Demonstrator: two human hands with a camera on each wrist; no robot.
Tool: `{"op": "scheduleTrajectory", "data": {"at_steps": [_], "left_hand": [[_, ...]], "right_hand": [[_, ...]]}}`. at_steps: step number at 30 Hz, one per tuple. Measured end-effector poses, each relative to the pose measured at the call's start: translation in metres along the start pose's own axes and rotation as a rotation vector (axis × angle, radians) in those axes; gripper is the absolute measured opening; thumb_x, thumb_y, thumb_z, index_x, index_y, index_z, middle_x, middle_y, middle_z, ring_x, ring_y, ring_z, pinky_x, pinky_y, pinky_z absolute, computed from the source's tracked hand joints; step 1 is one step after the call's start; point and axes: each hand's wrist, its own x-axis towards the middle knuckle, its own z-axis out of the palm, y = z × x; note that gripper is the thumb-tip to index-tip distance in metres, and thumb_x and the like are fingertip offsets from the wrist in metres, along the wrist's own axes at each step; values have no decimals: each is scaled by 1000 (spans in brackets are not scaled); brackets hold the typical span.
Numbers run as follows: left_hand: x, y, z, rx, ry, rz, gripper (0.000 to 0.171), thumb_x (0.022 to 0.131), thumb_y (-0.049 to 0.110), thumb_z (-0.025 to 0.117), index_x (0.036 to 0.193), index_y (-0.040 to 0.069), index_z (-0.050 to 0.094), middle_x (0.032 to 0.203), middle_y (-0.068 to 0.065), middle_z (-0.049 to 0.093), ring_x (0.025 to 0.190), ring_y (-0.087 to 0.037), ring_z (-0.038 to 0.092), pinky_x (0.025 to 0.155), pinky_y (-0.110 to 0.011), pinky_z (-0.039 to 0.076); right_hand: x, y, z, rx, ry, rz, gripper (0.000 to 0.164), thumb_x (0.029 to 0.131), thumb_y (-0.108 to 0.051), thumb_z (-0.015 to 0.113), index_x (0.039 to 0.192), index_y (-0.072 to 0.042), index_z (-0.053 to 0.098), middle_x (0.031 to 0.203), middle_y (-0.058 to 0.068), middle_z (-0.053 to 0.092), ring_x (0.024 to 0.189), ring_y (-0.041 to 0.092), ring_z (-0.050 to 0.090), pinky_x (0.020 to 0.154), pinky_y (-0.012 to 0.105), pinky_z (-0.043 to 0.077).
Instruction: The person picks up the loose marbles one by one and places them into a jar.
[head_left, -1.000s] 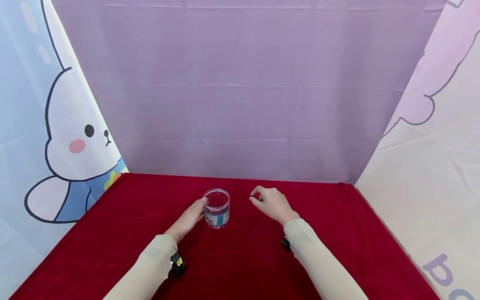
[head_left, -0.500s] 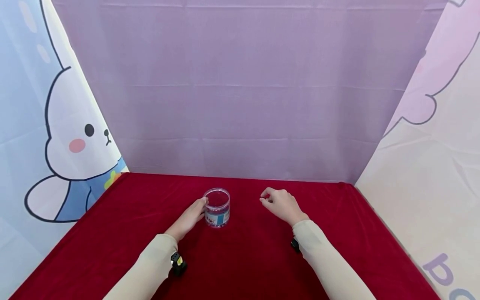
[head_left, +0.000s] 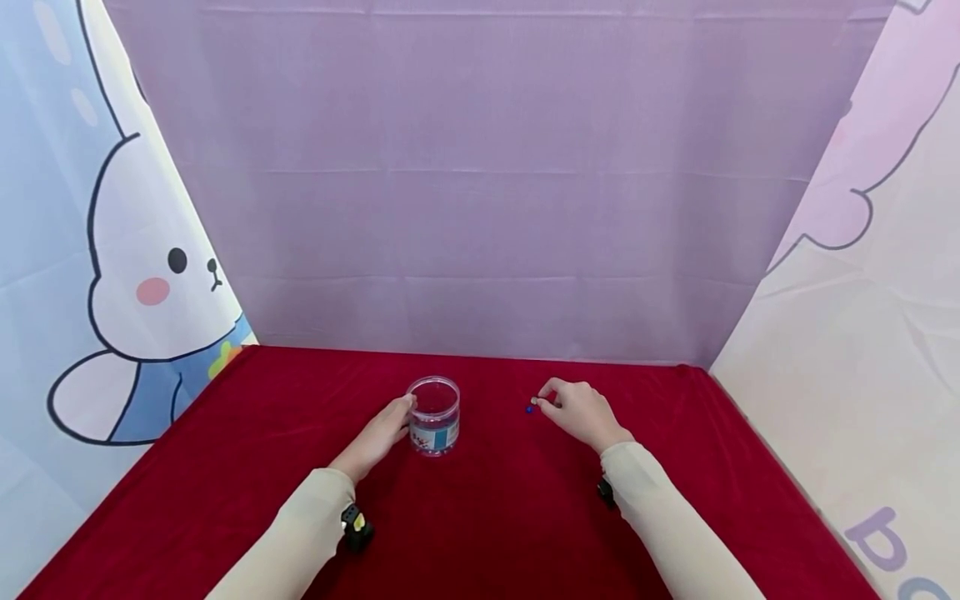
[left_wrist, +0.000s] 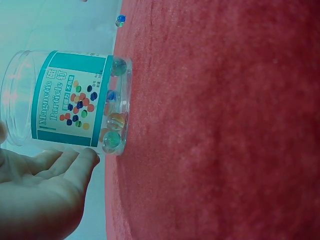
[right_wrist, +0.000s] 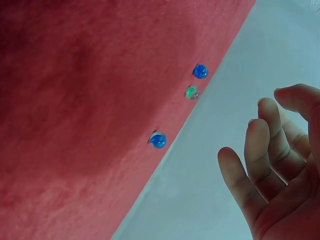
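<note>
A clear plastic jar (head_left: pixel 435 435) with a blue-and-white label stands upright on the red cloth. Several glass marbles (left_wrist: pixel 114 138) lie in its bottom, seen in the left wrist view. My left hand (head_left: pixel 381 435) rests against the jar's left side, fingers nearly straight and touching it. Off to the right is my right hand (head_left: pixel 583 410), its fingers loosely bent and nothing between them. On the cloth, the right wrist view shows a blue marble (right_wrist: pixel 200 71) beside a green one (right_wrist: pixel 192 92). Another blue marble (right_wrist: pixel 158 140) sits a little apart.
A red velvety cloth (head_left: pixel 480 533) covers the table. Behind it hangs a purple curtain (head_left: pixel 480 183). Printed fabric walls stand on both sides, the left one with a cartoon animal (head_left: pixel 150 325). A black wrist camera (head_left: pixel 356 529) sits at the left cuff.
My right hand has moved right, away from the jar, and marbles that were out of sight in the head view now show by its fingertips. My left hand and the jar stay put.
</note>
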Motion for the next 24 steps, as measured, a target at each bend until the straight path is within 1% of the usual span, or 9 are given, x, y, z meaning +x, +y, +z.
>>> {"op": "scheduleTrajectory", "data": {"at_steps": [4,11,13,20,24], "left_hand": [[0,1,0,-6,1,-7,67,111,44,26,157,-4,18,161,-26,20,147,-44,22,118,-54,23],[-1,4,0,3,5,-14,66,111,43,26,157,-3,18,161,-26,20,147,-44,22,118,-54,23],[-1,5,0,7,3,-12,66,111,43,26,157,-4,18,161,-26,20,146,-44,22,117,-54,23],[-1,4,0,5,7,-13,66,111,43,26,157,-4,18,161,-26,20,147,-44,22,118,-54,23],[0,2,0,3,8,-18,67,110,44,26,157,-3,19,162,-25,20,147,-43,22,118,-53,23]], "right_hand": [[-2,7,-1,4,-6,21,19,95,-26,70,109,-15,70,59,-7,56,46,11,43,48,28,41],[-4,22,-2,19,-12,84,18,94,-23,71,110,-14,70,67,-6,60,56,13,52,55,30,47],[-5,27,-2,23,-15,93,18,94,-22,71,110,-13,70,69,-6,61,58,14,54,55,31,47],[-6,40,-3,32,-20,142,18,94,-20,70,109,-9,70,70,-3,61,61,16,54,56,31,48],[-6,47,-2,27,-40,164,18,95,-19,70,108,-8,70,68,-2,61,60,16,54,57,31,49]]}}
